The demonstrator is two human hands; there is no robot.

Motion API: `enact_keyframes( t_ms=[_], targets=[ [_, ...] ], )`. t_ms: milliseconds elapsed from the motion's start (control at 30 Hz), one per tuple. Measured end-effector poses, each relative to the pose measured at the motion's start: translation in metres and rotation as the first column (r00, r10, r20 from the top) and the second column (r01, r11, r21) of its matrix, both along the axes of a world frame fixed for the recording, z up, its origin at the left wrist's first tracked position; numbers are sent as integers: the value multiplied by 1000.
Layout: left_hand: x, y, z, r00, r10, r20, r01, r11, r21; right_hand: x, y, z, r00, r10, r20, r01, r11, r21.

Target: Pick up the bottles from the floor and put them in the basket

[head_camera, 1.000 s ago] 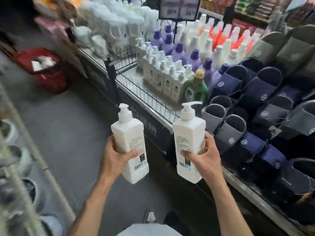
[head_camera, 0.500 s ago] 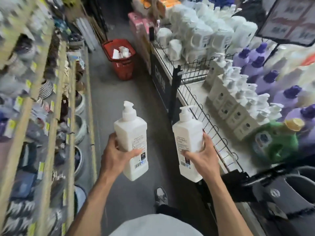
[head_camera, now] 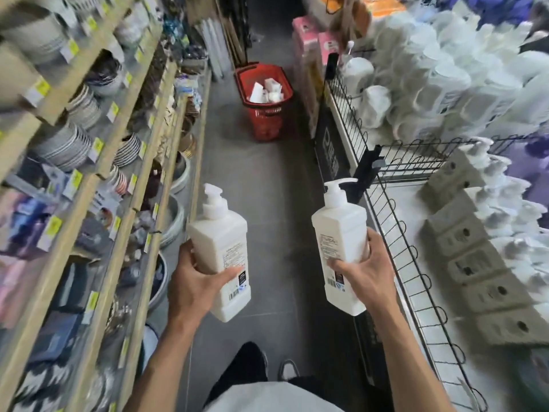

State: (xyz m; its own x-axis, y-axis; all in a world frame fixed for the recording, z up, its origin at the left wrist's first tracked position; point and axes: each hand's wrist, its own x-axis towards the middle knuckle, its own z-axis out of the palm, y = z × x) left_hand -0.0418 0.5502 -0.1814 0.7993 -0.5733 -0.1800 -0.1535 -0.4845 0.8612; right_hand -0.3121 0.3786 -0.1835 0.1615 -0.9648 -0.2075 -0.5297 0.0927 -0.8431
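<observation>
A white pump bottle (head_camera: 219,251) is gripped by the left hand (head_camera: 193,281), another (head_camera: 341,248) by the right hand (head_camera: 368,272); both should be carried upright (pumps up) to the red basket (head_camera: 263,99) ahead.

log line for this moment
left hand grips left bottle | right hand grips right bottle | red basket ahead on floor, held bottles not yet in

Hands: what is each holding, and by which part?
Left hand grips the left bottle round the middle of its body; right hand grips the right bottle the same way.
</observation>
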Motion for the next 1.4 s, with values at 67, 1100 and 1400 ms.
enact_keyframes(
  t_ms=[67,1100,1400],
  targets=[
    [17,-16,-3,1000,8,4,-8,1000,26,23,-22,-2,1000,16,-2,-16,1000,-2],
    [280,-374,17,990,-44,137,35,997,66,312,-348,3,998,38,48,-36,999,-39],
    [340,-469,20,989,112,94,-119,990,73,384,-485,2,993,114,5,-114,993,-42]
  ],
)
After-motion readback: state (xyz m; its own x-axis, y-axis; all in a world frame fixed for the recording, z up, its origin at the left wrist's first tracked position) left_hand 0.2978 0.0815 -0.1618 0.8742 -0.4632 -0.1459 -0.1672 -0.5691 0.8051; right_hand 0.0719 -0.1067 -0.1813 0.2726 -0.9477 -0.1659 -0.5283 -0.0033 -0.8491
